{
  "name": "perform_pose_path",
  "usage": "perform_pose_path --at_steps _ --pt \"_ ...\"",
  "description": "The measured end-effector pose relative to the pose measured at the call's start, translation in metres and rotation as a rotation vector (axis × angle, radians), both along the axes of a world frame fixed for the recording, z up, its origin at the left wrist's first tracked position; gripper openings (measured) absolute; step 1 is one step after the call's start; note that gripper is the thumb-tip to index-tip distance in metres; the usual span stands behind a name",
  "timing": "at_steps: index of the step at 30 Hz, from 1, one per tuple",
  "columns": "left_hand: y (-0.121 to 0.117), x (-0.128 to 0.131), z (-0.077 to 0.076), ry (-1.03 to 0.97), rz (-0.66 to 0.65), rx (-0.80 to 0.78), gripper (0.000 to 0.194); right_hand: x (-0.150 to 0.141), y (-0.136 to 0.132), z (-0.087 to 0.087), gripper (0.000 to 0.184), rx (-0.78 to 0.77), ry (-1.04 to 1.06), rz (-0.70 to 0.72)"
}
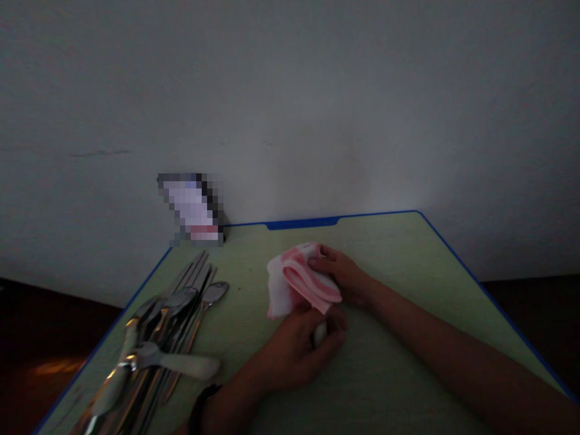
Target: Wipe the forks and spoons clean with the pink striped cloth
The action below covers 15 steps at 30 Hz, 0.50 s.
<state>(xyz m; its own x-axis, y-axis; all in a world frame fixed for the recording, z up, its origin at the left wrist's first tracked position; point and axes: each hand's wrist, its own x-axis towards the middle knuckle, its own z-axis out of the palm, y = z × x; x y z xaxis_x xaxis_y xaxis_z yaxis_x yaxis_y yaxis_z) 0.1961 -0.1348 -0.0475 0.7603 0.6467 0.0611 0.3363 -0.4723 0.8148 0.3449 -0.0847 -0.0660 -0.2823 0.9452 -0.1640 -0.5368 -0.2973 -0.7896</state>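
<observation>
My right hand [342, 275] is closed on a folded pink-and-white cloth [290, 281] above the middle of the table. Just below it, my left hand [292, 350] has its fingers curled around a pale handle [319, 333]. The other end of this utensil is hidden by the cloth and my fingers, so I cannot tell its kind. Left of my hands lies a heap of metal cutlery. A spoon [215, 292] lies at its right side and a fork [197, 264] at its far end. A white-handled utensil [190, 365] lies crosswise over the heap.
The light green table [385, 248] has a blue edge and a blue strip [302, 223] at the back. A blurred-out device like a phone [193, 208] leans at the back left corner. Behind the table stands a grey wall [317, 109].
</observation>
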Motion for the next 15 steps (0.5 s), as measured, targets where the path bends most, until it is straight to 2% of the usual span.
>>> perform_pose_path --at_steps 2,6,9,12,15 --pt "-0.0009 0.0005 0.0022 0.03 -0.04 -0.017 0.012 -0.003 -0.0004 -0.0014 0.033 0.021 -0.025 -0.007" --pt "-0.0007 0.0023 0.0015 0.01 0.051 -0.062 0.015 -0.005 -0.0006 -0.006 0.035 0.108 -0.114 0.043" --pt "0.0008 0.0013 -0.0016 -0.077 0.082 -0.167 0.017 -0.0037 -0.0011 -0.0087 0.038 0.104 -0.183 0.018" --pt "0.0025 -0.0008 -0.0033 -0.166 0.069 -0.31 0.024 -0.0021 -0.002 -0.0086 0.034 0.087 -0.124 0.061" --pt "0.0026 -0.0006 -0.0017 -0.152 0.058 -0.296 0.023 -0.0028 -0.0034 -0.0061 0.034 0.087 -0.088 0.101"
